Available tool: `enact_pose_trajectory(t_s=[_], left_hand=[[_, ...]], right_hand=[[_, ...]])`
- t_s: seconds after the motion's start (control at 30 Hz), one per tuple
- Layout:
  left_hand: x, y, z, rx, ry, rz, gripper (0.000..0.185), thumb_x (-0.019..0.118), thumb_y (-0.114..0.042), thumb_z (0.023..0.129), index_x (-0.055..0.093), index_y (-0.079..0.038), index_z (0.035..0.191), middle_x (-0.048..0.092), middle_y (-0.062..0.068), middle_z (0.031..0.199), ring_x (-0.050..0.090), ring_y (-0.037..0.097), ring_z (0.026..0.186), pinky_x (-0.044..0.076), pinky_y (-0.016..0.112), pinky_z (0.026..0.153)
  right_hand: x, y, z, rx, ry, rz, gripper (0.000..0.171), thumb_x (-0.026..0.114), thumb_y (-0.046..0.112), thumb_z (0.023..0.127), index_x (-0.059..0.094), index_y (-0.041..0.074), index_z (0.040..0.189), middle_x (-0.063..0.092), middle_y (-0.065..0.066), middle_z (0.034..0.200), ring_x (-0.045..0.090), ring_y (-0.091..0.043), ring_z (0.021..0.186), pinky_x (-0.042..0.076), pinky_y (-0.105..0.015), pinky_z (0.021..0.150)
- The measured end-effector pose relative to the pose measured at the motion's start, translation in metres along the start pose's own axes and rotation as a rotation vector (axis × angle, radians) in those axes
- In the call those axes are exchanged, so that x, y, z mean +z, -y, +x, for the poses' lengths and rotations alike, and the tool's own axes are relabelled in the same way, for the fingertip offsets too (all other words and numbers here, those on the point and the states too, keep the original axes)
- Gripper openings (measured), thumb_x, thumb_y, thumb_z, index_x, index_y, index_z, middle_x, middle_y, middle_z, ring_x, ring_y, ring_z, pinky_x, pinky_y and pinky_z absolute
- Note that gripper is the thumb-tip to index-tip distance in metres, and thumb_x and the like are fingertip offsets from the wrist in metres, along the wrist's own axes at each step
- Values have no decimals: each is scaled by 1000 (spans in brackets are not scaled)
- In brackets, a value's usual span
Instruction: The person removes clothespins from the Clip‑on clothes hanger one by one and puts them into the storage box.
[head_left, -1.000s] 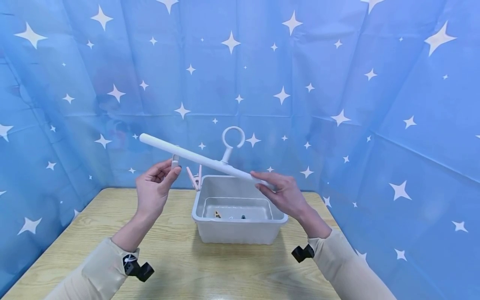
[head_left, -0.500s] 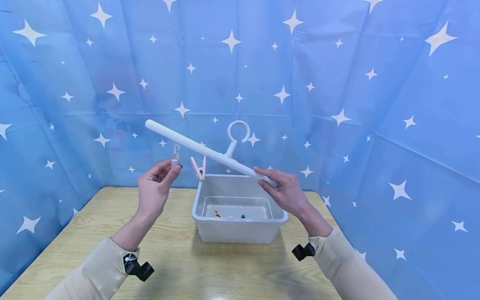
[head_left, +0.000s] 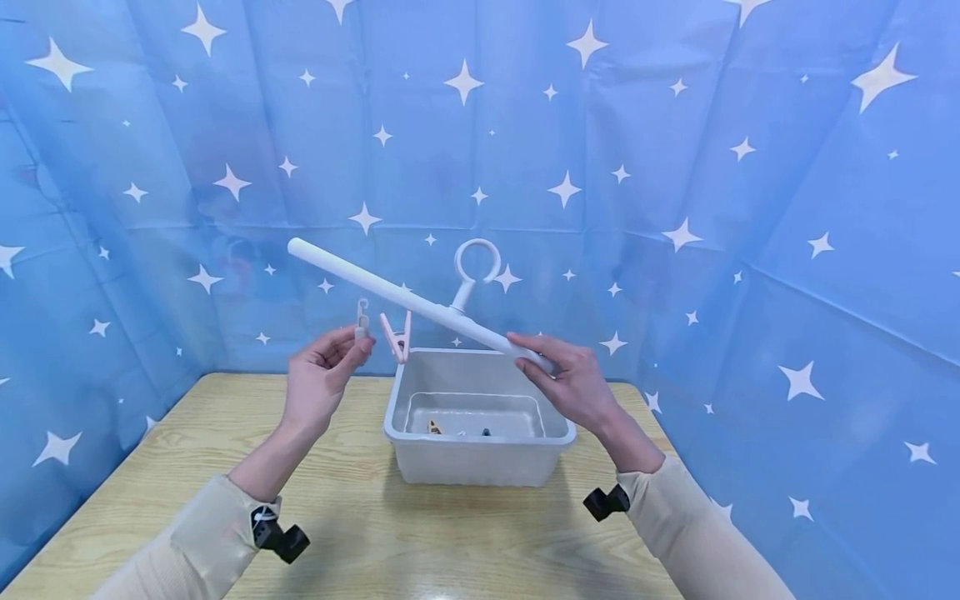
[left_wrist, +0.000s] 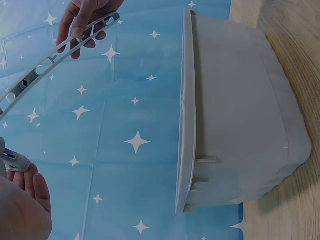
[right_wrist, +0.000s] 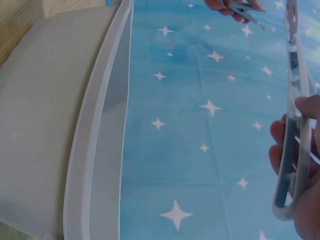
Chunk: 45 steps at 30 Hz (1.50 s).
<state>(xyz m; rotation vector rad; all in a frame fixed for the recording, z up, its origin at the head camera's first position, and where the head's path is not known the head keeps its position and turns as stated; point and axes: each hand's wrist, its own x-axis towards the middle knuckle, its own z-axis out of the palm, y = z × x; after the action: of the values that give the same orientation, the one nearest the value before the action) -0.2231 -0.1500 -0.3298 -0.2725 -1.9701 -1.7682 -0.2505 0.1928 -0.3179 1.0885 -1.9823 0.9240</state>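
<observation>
Nearest me, the bench lies bare up to the grey tub, which sits mid-bench with open wood on both sides. Above its rim, my right hand grips the low end of the white hanger bar — tilted up to the left, a pink peg hanging beneath it. My left hand pinches a small white clip just beside that peg, not touching the bar — starred blue backdrop close behind.
</observation>
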Motion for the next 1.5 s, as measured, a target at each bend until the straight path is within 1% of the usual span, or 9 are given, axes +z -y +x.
enact_pose_trajectory(t_s=[0.13, 0.23, 0.5, 0.6, 0.8, 0.9, 1.1, 1.3, 1.5], left_hand=[[0, 3, 1, -20, 24, 28, 40, 75, -33, 91, 70, -11, 124, 74, -19, 91, 70, 2, 87, 56, 18, 80], [1, 5, 2, -42, 43, 43, 43, 74, -37, 91, 69, -12, 126, 74, -16, 93, 70, 2, 88, 55, 19, 79], [3, 15, 4, -104, 93, 78, 49, 74, -38, 90, 66, -9, 129, 71, -19, 92, 70, 4, 90, 55, 19, 78], [5, 20, 5, -125, 110, 91, 51, 75, -40, 89, 66, -9, 129, 73, -13, 95, 71, 7, 90, 56, 20, 78], [8, 25, 5, -157, 147, 111, 50, 75, -40, 90, 66, -9, 129, 76, 7, 108, 71, 3, 85, 56, 21, 79], [9, 29, 5, -168, 173, 114, 49, 75, -39, 90, 67, -10, 128, 72, 14, 117, 73, 8, 89, 57, 23, 81], [13, 35, 3, -187, 226, 117, 47, 75, -37, 90, 67, -10, 128, 69, 17, 121, 72, 24, 104, 58, 33, 90], [18, 40, 2, -191, 256, 151, 48, 76, -37, 89, 66, -10, 128, 70, 15, 121, 70, 27, 112, 56, 40, 95], [20, 45, 3, -178, 280, 198, 50, 76, -39, 88, 66, -11, 128, 70, 14, 121, 69, 29, 113, 57, 41, 94]], right_hand=[[0, 0, 0, -3, 2, 1, 40, 74, -2, 85, 72, 12, 123, 76, -6, 104, 55, -7, 70, 41, -20, 57], [-1, 0, 1, -7, 2, -1, 40, 74, -2, 85, 72, 12, 123, 76, -6, 103, 55, -7, 69, 41, -19, 57], [0, 0, 2, -13, 0, -3, 41, 74, -3, 85, 72, 12, 123, 76, -6, 104, 55, -7, 70, 42, -20, 58], [0, 0, 1, -14, 1, -5, 41, 74, -2, 85, 72, 13, 123, 76, -5, 103, 54, -7, 68, 40, -19, 56], [0, 0, 1, -12, 0, -4, 41, 74, -3, 85, 72, 13, 123, 76, -6, 103, 54, -7, 68, 39, -19, 56], [0, 0, 1, -13, -1, -2, 42, 74, -3, 85, 72, 13, 123, 76, -6, 104, 54, -7, 69, 40, -19, 56], [0, 1, 0, -15, -4, 6, 42, 74, -3, 85, 72, 13, 123, 76, -6, 105, 55, -7, 70, 41, -20, 56], [-1, 1, -1, -11, -1, 2, 42, 74, -3, 85, 72, 13, 123, 76, -7, 107, 57, -8, 71, 41, -20, 56], [-3, 1, -2, -6, -7, -8, 42, 74, -3, 85, 72, 13, 123, 76, -8, 110, 60, -9, 75, 42, -21, 58]])
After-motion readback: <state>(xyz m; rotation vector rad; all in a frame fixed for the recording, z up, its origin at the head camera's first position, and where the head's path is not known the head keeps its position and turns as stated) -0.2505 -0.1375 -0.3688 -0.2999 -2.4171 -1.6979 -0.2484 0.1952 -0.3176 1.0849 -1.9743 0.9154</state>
